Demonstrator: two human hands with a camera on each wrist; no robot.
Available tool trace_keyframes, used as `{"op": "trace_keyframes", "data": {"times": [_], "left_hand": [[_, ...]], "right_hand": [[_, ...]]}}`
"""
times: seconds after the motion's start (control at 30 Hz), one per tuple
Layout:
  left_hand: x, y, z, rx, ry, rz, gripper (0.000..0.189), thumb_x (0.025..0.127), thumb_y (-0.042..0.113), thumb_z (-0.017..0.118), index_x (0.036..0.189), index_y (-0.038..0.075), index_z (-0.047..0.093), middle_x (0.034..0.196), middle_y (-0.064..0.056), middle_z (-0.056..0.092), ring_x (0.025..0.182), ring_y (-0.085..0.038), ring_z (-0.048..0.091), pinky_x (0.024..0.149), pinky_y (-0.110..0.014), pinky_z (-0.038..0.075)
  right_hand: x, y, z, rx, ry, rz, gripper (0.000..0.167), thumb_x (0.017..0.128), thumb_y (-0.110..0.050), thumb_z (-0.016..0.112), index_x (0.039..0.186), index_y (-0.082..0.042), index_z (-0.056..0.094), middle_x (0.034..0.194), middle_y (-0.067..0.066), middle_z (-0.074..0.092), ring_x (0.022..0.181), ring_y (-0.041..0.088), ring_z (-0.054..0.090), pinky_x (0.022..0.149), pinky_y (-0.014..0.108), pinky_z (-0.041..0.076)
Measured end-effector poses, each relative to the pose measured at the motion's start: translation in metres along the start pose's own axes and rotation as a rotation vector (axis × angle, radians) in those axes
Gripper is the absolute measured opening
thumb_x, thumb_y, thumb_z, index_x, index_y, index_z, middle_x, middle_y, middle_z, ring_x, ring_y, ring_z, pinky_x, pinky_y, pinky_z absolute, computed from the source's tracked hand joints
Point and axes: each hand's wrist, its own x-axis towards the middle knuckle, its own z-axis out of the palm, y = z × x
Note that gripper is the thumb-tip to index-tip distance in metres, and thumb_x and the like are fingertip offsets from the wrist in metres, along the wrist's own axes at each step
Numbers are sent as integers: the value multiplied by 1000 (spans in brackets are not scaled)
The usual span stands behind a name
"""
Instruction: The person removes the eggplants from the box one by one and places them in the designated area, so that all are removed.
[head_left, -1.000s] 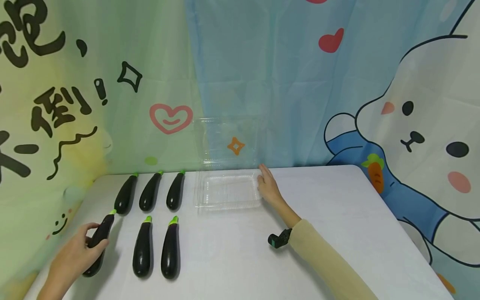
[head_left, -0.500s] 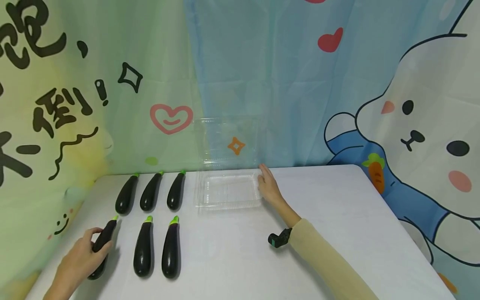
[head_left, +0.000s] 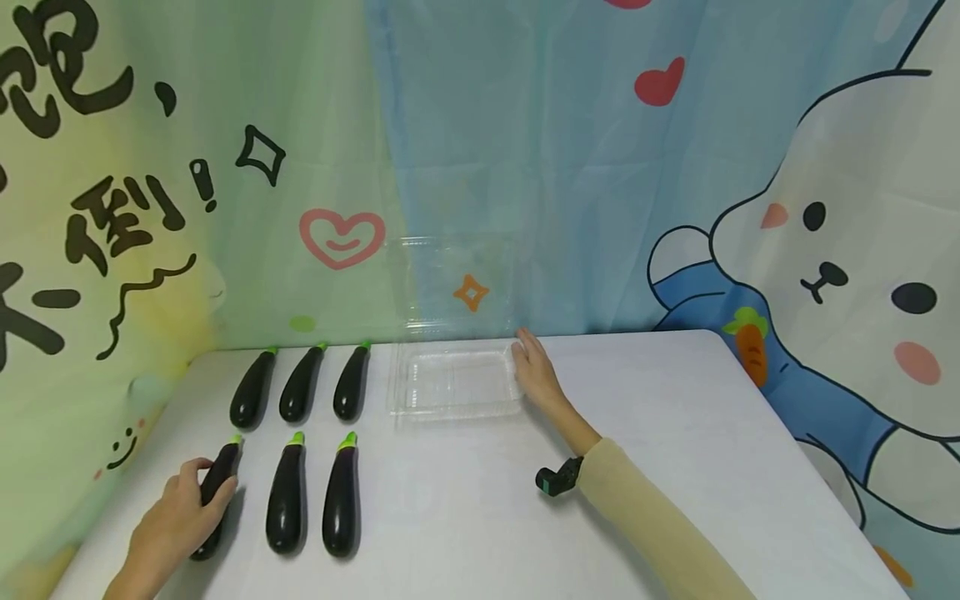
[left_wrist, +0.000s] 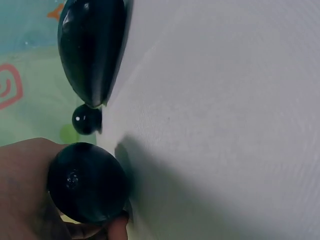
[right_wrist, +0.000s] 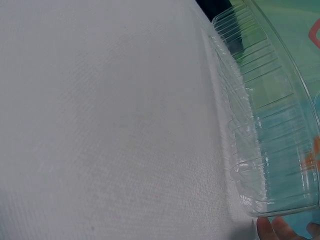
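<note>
At the front left of the table, my left hand (head_left: 168,521) holds a dark eggplant (head_left: 217,483) between thumb and fingers, its green stem end pointing away. The left wrist view shows the round bottom of this eggplant (left_wrist: 87,182) close up, with a thumb and fingers around it. My right hand (head_left: 534,372) touches the right side of a clear plastic clamshell box (head_left: 457,410), fingers fairly straight. The box's lid (head_left: 435,287) stands raised at the back. In the right wrist view, fingertips (right_wrist: 267,230) meet the box's end wall (right_wrist: 280,209).
Two eggplants, one (head_left: 285,500) and another (head_left: 341,500), lie to the right of the held one. Behind them is a row of three: left (head_left: 253,389), middle (head_left: 302,385) and right (head_left: 351,383). The white table (head_left: 465,517) ends against a printed curtain (head_left: 585,167).
The left hand and its eggplant have shifted to the right and slightly toward me, closer to the front row. The right hand and the box have stayed in place.
</note>
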Motion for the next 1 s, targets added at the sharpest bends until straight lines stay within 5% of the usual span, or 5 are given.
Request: {"op": "trace_keyframes", "data": {"times": [0.63,0.83,1.0], "left_hand": [[0,5,-4,12,21,-10,95,90,74,35,142,-4,27,126,-37,43,109,-54,50,71,-57,46],[-2,7,-8,-21,171,94,85,95,64,38,145,-4,28,136,-39,37,118,-59,38,85,-69,37],[2,13,-15,-12,315,220,77,98,55,41,147,-3,29,141,-41,32,124,-62,32,97,-71,27]], "right_hand": [[-4,-5,-12,88,52,67,59,104,-46,28,153,-12,28,161,11,23,143,34,32,117,52,27],[-8,-7,-23,13,80,-9,61,104,-48,29,153,-11,28,161,12,20,148,34,23,118,54,22],[-12,-11,-33,-161,98,-123,60,103,-45,36,151,-8,32,161,16,21,147,41,21,114,64,21]]}}
